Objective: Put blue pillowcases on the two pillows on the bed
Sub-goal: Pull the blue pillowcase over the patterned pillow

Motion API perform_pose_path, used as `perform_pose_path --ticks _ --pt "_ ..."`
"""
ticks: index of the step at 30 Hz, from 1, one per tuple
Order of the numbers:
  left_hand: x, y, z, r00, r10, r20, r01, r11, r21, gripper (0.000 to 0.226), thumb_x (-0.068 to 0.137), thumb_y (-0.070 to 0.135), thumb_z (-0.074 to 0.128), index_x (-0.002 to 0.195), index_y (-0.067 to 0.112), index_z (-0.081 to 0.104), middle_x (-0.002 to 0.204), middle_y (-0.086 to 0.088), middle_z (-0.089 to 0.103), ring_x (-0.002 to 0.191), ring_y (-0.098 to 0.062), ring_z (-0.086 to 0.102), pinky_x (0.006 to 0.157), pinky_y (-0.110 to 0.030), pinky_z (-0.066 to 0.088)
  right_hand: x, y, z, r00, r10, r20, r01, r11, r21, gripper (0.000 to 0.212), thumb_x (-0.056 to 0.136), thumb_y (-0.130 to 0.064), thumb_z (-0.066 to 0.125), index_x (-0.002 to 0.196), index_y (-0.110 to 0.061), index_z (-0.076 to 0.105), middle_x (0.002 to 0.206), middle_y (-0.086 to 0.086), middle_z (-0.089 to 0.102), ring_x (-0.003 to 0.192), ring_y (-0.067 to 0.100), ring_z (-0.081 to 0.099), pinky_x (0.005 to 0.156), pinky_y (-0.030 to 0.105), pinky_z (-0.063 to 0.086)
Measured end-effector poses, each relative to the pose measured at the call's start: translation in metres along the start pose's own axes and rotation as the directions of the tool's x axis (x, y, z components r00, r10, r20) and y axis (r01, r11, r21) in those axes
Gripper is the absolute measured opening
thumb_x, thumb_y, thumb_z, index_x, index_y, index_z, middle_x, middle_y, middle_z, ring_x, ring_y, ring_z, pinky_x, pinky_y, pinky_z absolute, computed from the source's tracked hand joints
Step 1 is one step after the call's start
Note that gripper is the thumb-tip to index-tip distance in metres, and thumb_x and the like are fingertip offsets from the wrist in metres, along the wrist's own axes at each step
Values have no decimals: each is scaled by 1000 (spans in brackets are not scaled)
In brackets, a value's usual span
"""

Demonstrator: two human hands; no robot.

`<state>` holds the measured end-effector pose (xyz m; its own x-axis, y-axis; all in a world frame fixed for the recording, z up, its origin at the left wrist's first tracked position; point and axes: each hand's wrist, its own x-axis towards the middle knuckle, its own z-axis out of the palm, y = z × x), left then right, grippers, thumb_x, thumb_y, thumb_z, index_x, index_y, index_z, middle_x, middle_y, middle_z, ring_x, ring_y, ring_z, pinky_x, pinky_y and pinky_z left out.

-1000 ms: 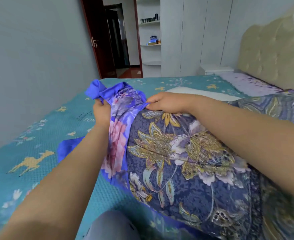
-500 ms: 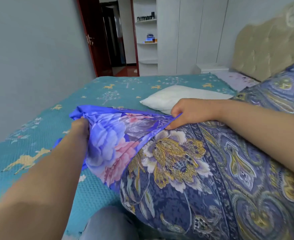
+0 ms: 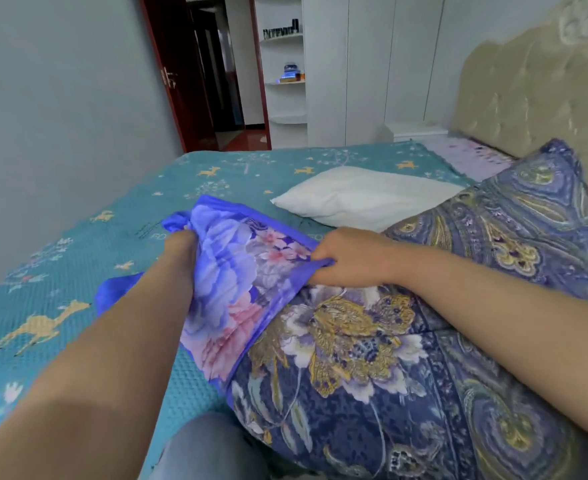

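2 hands work here: the left hand (image 3: 181,244) and the right hand (image 3: 346,259) each grip 1 blue pillowcase (image 3: 237,271), stretched between them. 2 pillows lie on 1 bed (image 3: 78,271): 1 patterned pillow (image 3: 407,375) under the right hand's grip, 1 white pillow (image 3: 365,197) beyond it. 1 headboard (image 3: 528,109) rises farther right.

— What is the person wearing on the arms?

— Nothing that shows. Both forearms are bare right down to the left hand (image 3: 181,244) and the right hand (image 3: 346,258); no sleeve, watch or ring is visible.

— Anything else of the person?

— Below the hands, at the bottom edge, a knee (image 3: 209,448) in grey-blue fabric.
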<state>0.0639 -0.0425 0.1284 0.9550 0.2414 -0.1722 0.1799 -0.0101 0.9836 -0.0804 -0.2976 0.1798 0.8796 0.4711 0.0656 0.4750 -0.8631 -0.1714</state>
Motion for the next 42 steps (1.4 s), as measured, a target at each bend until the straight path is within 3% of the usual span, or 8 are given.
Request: perform_pose_path --ticks 4,7,14,19,24,28,34,42 --pt "19 0 -5 1000 14 22 -8 966 -259 36 76 27 47 95 0 62 98 -10 64 95 -30 62 67 -26 53 -34 -6 -20 997 -36 64 46 986 -162 55 90 -56 38 55 -14 42 51 3 37 46 17 32 50 31 26" --pt "12 -3 4 993 82 82 -50 942 -333 28 91 16 41 81 13 67 64 -4 69 61 -22 67 56 -28 56 -56 14 -29 999 30 22 -25 981 -192 54 89 -56 39 55 -15 41 51 1 39 46 14 34 48 31 25" --pt "24 -20 40 973 210 -96 -166 925 340 18 90 25 58 81 11 52 101 -13 55 98 -18 51 82 -32 43 -50 91 27 976 165 -140 -212 860 -463 58 98 -50 20 58 -15 45 60 2 46 62 22 46 63 30 43" --pt "-21 -84 71 860 482 166 -451 568 688 56 87 46 55 131 12 49 131 -21 43 119 -39 42 101 -45 34 -41 136 54 914 367 -170 -405 826 -393 43 99 -40 28 99 -11 60 102 9 58 96 27 57 70 33 43" --pt "-79 -121 76 717 609 339 -632 363 685 65 81 58 33 126 16 54 122 -11 48 112 -34 44 95 -45 38 -38 137 80 800 494 -340 -592 745 -309 29 94 -13 43 118 -1 51 121 19 49 104 35 51 72 39 42" --pt "-103 -138 64 663 646 378 -680 307 666 62 81 58 40 127 19 52 118 -3 50 108 -26 45 93 -39 39 -29 72 79 838 186 -514 -292 947 -134 32 88 -19 51 118 -9 56 116 11 53 102 32 53 77 41 49" --pt "-98 -138 62 968 252 -9 -182 725 665 62 81 39 50 138 20 38 138 -15 32 126 -36 30 106 -44 26 -21 -7 142 991 -118 -66 83 915 -395 62 73 -62 46 118 -22 60 123 4 58 119 33 51 101 55 37" --pt "-107 -126 47 912 400 -97 -299 806 511 14 81 1 44 83 3 58 79 -25 62 74 -41 55 58 -33 29 -3 -1 150 995 15 103 37 875 -482 92 79 -72 44 150 -27 6 159 4 -5 143 36 -11 108 68 -2"
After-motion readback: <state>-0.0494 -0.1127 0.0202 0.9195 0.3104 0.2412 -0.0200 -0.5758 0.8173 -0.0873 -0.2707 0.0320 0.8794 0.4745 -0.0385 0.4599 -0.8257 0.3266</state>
